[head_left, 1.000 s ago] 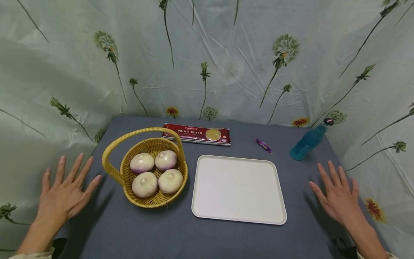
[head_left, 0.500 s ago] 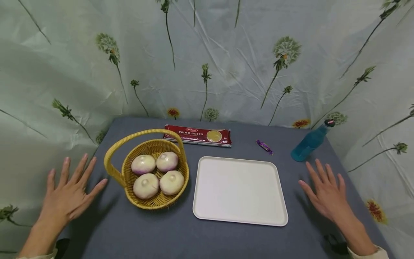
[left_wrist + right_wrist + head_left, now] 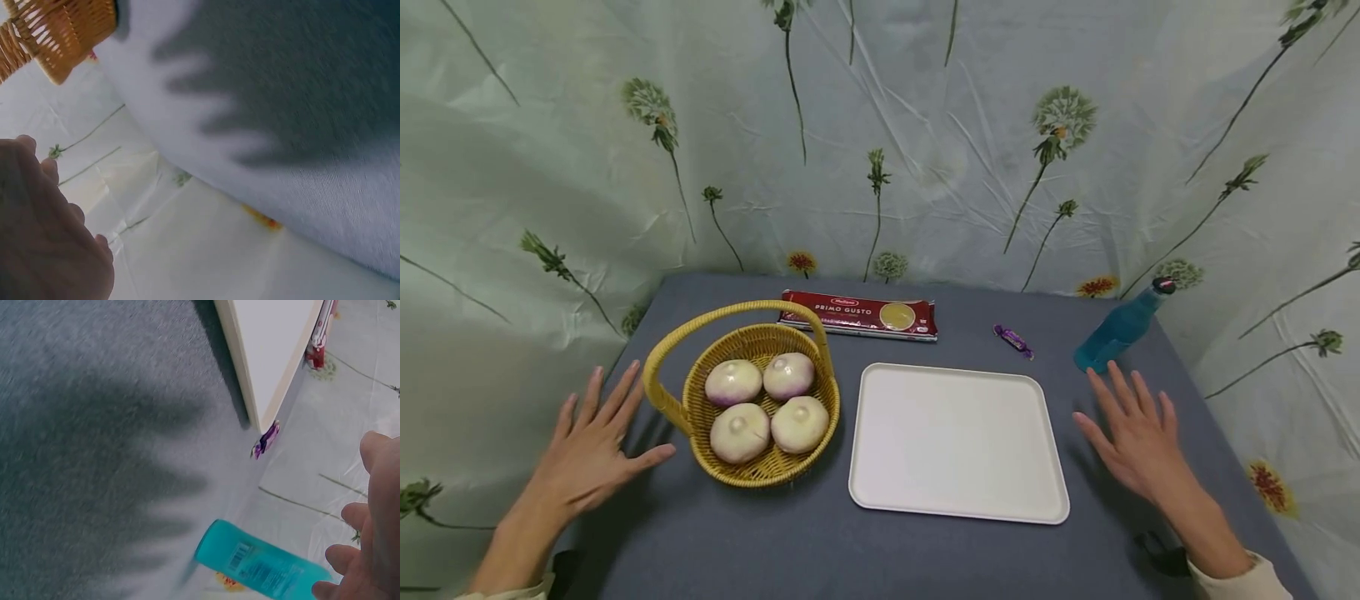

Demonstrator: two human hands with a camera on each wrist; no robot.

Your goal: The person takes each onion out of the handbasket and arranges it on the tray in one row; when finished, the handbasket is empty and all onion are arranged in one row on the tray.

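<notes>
My left hand [image 3: 587, 458] hovers above the table's left side, fingers spread, holding nothing. Just right of it stands a yellow wicker basket [image 3: 700, 454] with a tall handle; several white and purple onions [image 3: 739, 432] lie inside. In the left wrist view the basket [image 3: 78, 37] shows at top left, apart from the hand. My right hand [image 3: 1138, 442], fingers also spread and holding nothing, is over the table right of a white rectangular tray [image 3: 958, 442]. Nearest its fingertips in the head view is a blue bottle [image 3: 1116, 332] with a dark cap, which stands upright.
A red packet of spaghetti [image 3: 865, 315] lies along the back of the table [image 3: 820, 550], behind the basket and tray. A small purple wrapped candy [image 3: 1013, 342] lies between packet and bottle. A flowered curtain [image 3: 940, 167] hangs close behind and at both sides.
Both hands have drifted inward: the left to the right, nearer the basket, and the right to the left, nearer the tray. The objects on the table keep their places.
</notes>
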